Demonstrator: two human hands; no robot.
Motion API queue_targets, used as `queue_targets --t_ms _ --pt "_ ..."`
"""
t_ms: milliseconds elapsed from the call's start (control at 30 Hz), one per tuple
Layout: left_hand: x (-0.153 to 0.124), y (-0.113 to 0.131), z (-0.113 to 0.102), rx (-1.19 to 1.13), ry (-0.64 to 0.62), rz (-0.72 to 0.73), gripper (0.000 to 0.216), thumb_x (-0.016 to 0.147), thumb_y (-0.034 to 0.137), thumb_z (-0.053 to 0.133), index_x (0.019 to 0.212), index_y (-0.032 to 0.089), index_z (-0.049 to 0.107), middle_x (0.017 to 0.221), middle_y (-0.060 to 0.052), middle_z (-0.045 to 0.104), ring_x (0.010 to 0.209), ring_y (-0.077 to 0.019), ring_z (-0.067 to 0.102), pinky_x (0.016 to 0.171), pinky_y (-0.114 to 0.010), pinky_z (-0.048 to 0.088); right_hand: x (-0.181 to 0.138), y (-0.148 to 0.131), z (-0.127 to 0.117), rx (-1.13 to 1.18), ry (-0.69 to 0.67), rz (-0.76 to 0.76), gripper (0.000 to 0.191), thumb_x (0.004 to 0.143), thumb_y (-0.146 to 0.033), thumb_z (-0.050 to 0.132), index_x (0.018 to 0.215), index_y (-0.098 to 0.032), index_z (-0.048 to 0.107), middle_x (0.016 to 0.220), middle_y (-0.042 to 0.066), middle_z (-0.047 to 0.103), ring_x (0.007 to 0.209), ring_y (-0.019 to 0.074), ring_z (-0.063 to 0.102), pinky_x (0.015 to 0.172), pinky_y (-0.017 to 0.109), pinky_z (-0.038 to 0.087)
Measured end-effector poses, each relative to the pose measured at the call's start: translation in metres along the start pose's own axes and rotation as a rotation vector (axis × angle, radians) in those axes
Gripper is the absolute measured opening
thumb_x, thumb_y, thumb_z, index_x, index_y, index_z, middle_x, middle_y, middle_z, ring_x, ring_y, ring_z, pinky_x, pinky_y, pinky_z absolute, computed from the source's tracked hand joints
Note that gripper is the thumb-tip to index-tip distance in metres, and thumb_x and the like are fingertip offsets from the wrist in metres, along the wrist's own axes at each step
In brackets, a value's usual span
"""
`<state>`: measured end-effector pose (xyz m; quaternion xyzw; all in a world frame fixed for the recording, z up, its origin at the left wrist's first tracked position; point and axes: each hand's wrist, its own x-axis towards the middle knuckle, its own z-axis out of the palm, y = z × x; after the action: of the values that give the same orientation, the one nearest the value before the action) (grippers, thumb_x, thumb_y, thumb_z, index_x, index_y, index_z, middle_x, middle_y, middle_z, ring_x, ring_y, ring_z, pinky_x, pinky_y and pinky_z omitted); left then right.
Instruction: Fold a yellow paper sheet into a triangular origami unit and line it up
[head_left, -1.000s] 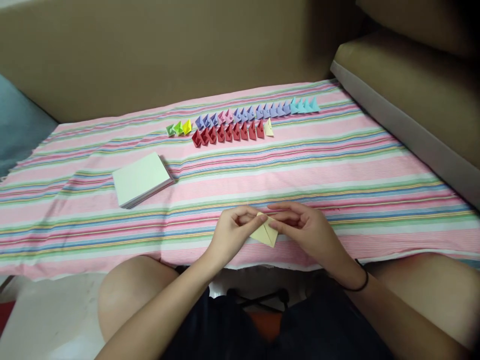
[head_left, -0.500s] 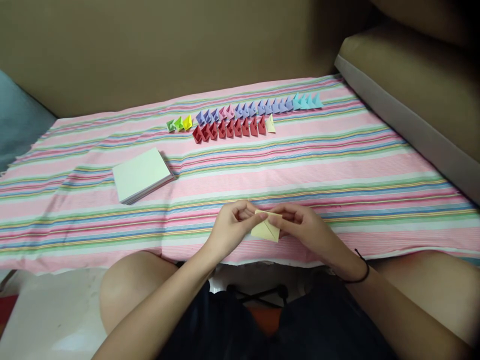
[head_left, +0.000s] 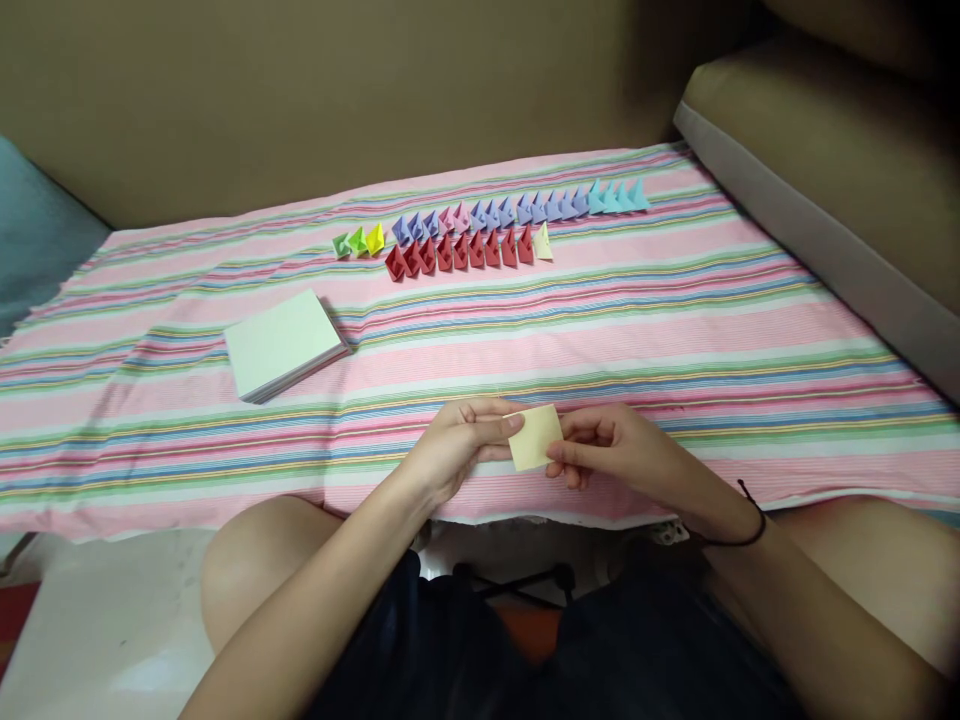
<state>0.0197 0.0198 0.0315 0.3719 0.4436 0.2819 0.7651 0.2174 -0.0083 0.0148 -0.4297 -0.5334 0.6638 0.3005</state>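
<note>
A small folded square of pale yellow paper [head_left: 535, 438] is held between my two hands, just above the near edge of the striped cloth. My left hand [head_left: 472, 440] pinches its left edge, thumb on top and fingers beneath. The lower right corner sits between the thumb and fingers of my right hand [head_left: 600, 445]. A plain face of the paper points up, with no crease lines visible on it. Its underside is hidden.
Beyond my hands, several small folded paper boats [head_left: 476, 250] stand in two rows, red, purple, pink, blue, green and yellow. A thick stack of pale paper [head_left: 285, 340] lies to the left on the striped cloth [head_left: 637, 340]. A brown cushioned armrest [head_left: 825, 160] borders the right side.
The yellow paper has been turned: its face with diagonal creases showed before, and a plain face shows now. My right hand has shifted its grip to the lower right corner.
</note>
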Motion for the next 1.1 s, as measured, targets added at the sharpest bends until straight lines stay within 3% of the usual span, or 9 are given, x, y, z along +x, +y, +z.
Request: queue_targets --t_ms 100,300,433,600,767,867,1033,1100 --pt "0.001 -0.001 -0.001 0.036 -0.011 0.02 0.03 0.066 0.029 0.08 0.09 0.012 0.072 0.079 -0.006 0.072 0.073 -0.0144 0.067 0.074 -0.025 0.054 0.0 0.001 -0.001 -0.049 0.052 -0.037 0.022 0.081 -0.039 0.064 0.072 -0.019 0.068 0.066 0.0 0.067 0.053 0.0095 0.056 0.051 0.022 0.046" --pt "0.0 -0.005 -0.002 0.343 0.03 0.144 0.024 0.063 0.028 0.082 0.077 0.012 0.071 0.07 -0.004 0.072 0.063 -0.013 0.065 0.057 -0.02 0.049 -0.001 0.001 0.006 -0.119 0.061 0.0 0.026 0.083 -0.042 0.061 0.072 -0.019 0.064 0.06 -0.002 0.059 0.046 0.0075 0.049 0.039 0.019 0.035" --pt "0.001 0.0 -0.007 0.343 -0.009 0.08 0.028 0.061 0.033 0.083 0.075 0.012 0.072 0.07 -0.006 0.072 0.065 -0.0152 0.067 0.06 -0.023 0.053 -0.001 0.0 0.0 -0.072 0.008 0.022 0.027 0.081 -0.042 0.063 0.067 -0.018 0.065 0.056 -0.001 0.06 0.048 0.0089 0.053 0.045 0.02 0.043" --pt "0.001 0.011 -0.019 0.38 -0.014 0.048 0.032 0.066 0.04 0.078 0.077 0.011 0.07 0.07 -0.007 0.071 0.064 -0.0144 0.066 0.065 -0.026 0.054 -0.004 0.0 -0.02 -0.096 0.092 0.098 0.03 0.074 -0.046 0.069 0.07 -0.016 0.067 0.064 0.002 0.067 0.05 0.0096 0.057 0.048 0.022 0.048" --pt "0.0 0.01 -0.014 0.55 0.07 0.302 0.03 0.081 0.042 0.064 0.08 0.013 0.062 0.07 -0.002 0.064 0.064 -0.0113 0.059 0.062 -0.023 0.049 -0.004 0.0 -0.018 -0.101 0.069 0.089 0.03 0.077 -0.044 0.067 0.069 -0.016 0.065 0.064 0.002 0.067 0.051 0.0084 0.056 0.05 0.021 0.048" --pt "-0.001 0.002 -0.004 0.576 -0.015 0.329 0.03 0.077 0.039 0.068 0.094 0.015 0.062 0.078 -0.001 0.064 0.069 -0.0115 0.058 0.062 -0.021 0.045 -0.002 0.001 -0.003 -0.09 -0.009 0.089 0.029 0.078 -0.043 0.066 0.068 -0.016 0.064 0.061 0.001 0.065 0.05 0.0092 0.057 0.049 0.022 0.047" --pt "-0.006 -0.005 0.002 0.65 -0.055 0.243 0.028 0.074 0.036 0.071 0.063 0.012 0.061 0.054 0.004 0.048 0.05 -0.0058 0.039 0.046 -0.018 0.028 -0.002 0.005 0.014 -0.088 -0.1 0.103 0.026 0.079 -0.038 0.066 0.067 -0.016 0.064 0.056 0.0 0.062 0.05 0.0103 0.057 0.049 0.022 0.046" --pt "-0.008 -0.002 0.0 0.603 -0.088 0.178 0.03 0.073 0.037 0.072 0.061 0.012 0.059 0.051 0.005 0.046 0.048 -0.0055 0.036 0.045 -0.018 0.026 -0.002 0.006 0.016 -0.083 -0.122 0.113 0.024 0.078 -0.037 0.067 0.067 -0.016 0.064 0.057 0.0 0.062 0.049 0.0102 0.057 0.048 0.022 0.045"
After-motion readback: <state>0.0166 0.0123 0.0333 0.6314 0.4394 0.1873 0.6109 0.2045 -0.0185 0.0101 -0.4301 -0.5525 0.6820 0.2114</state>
